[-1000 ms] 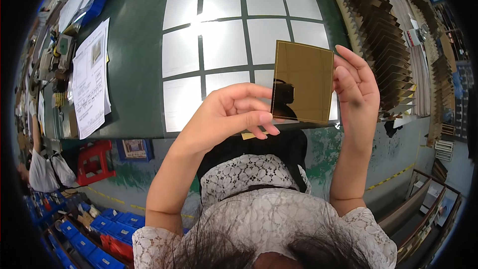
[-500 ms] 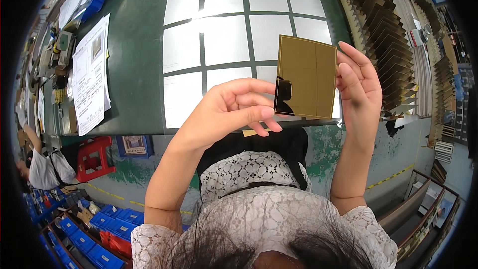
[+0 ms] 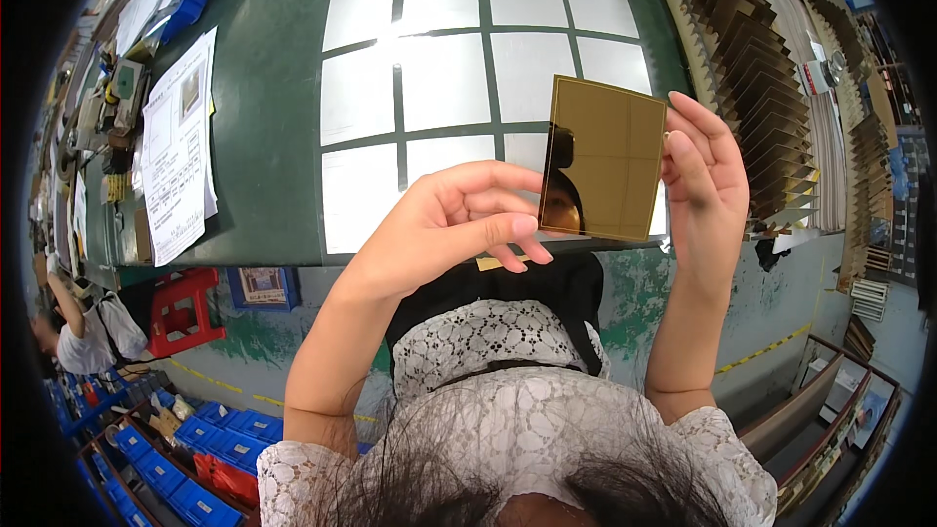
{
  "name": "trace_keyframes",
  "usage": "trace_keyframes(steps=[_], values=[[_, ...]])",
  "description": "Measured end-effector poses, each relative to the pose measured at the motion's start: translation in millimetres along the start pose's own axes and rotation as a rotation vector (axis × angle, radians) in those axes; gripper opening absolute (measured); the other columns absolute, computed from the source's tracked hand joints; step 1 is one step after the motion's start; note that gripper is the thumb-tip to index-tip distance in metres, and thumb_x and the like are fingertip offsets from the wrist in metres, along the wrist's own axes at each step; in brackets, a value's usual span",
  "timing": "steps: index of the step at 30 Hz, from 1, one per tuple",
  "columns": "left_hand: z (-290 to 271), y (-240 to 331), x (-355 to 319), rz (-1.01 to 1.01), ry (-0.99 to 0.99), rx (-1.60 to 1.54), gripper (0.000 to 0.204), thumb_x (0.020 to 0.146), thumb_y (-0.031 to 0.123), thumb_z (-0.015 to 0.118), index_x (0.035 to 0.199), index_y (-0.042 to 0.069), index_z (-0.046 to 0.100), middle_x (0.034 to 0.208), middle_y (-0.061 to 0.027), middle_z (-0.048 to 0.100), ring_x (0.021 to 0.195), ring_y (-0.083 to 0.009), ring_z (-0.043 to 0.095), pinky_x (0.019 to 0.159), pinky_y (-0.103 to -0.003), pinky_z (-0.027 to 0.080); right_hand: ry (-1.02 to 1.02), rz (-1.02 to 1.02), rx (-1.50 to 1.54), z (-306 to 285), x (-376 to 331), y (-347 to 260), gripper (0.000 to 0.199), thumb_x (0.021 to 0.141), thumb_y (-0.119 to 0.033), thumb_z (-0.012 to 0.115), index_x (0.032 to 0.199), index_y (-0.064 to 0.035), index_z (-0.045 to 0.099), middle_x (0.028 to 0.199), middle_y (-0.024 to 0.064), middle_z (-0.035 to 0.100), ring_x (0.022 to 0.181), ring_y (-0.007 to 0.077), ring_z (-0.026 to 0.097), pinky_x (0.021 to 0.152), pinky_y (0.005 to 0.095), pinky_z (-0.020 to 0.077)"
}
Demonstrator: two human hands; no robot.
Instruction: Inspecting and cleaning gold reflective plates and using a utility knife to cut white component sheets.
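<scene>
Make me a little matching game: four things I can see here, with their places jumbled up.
Things:
1. gold plate
2. red stool
3. white panels
4. upright brown sheets

Places:
A. laid in rows on the green table
B. between the left hand and the right hand
C. along the picture's right side
D. lower left, past the table's near edge

Pairs: 1-B, 2-D, 3-A, 4-C

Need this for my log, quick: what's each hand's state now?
Left hand: holding the gold plate at its left edge.
Right hand: holding its right edge.
</scene>
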State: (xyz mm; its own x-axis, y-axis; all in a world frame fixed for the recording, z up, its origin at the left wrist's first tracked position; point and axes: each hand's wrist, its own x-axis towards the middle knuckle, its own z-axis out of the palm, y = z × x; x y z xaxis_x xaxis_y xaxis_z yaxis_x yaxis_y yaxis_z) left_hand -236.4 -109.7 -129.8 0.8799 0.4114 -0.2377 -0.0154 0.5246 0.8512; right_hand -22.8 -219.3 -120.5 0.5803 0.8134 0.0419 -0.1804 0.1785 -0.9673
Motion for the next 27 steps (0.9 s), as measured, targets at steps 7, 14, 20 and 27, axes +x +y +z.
trace_keyframes(steps=[7, 14, 20, 27], values=[[-1.2, -0.3, -1.1, -0.015, -0.007, 0.001, 0.03, 0.094, 0.016, 0.055, 0.117, -0.004, 0.053, 0.093, -0.0116, 0.066, 0.081, -0.0216, 0.067, 0.068, -0.03, 0.056, -0.009, 0.051, -0.008, 1.1, -4.0, 3.9, 0.032, 0.092, -0.003, 0.054, 0.123, 0.0031, 0.05, 0.103, 0.0068, 0.063, 0.084, 0.0078, 0.057, 0.072, 0.0221, 0.0451], [13.7, -20.0, -1.5, -0.009, 0.039, -0.342, 0.055, 0.098, 0.045, 0.037, 0.133, 0.003, 0.037, 0.128, -0.0195, 0.048, 0.115, -0.0328, 0.052, 0.092, -0.049, 0.046, -0.039, 0.123, 0.054, 14.3, -15.4, 11.1, 0.033, 0.092, -0.003, 0.055, 0.124, 0.002, 0.048, 0.103, 0.0068, 0.064, 0.086, 0.0093, 0.057, 0.073, 0.0232, 0.045], [20.3, -37.8, -2.6, -0.057, -0.19, -0.714, 0.069, 0.096, 0.057, 0.023, 0.144, 0.007, 0.024, 0.139, -0.0203, 0.039, 0.122, -0.0432, 0.045, 0.096, -0.054, 0.045, -0.073, 0.203, 0.073, 26.7, -20.9, 14.7, 0.033, 0.092, -0.004, 0.055, 0.124, 0.0021, 0.048, 0.107, 0.0087, 0.062, 0.088, 0.0101, 0.058, 0.074, 0.0229, 0.0457], [4.1, -51.0, -5.9, -0.037, -0.243, -0.836, 0.07, 0.094, 0.06, 0.028, 0.142, 0.009, 0.028, 0.125, -0.0271, 0.05, 0.108, -0.0399, 0.057, 0.09, -0.049, 0.048, 0.111, -0.193, -0.496, 22.2, -28.2, 3.2, 0.026, 0.092, -0.004, 0.053, 0.118, 0.0005, 0.053, 0.106, 0.0064, 0.061, 0.079, 0.0092, 0.059, 0.064, 0.0211, 0.0442]])
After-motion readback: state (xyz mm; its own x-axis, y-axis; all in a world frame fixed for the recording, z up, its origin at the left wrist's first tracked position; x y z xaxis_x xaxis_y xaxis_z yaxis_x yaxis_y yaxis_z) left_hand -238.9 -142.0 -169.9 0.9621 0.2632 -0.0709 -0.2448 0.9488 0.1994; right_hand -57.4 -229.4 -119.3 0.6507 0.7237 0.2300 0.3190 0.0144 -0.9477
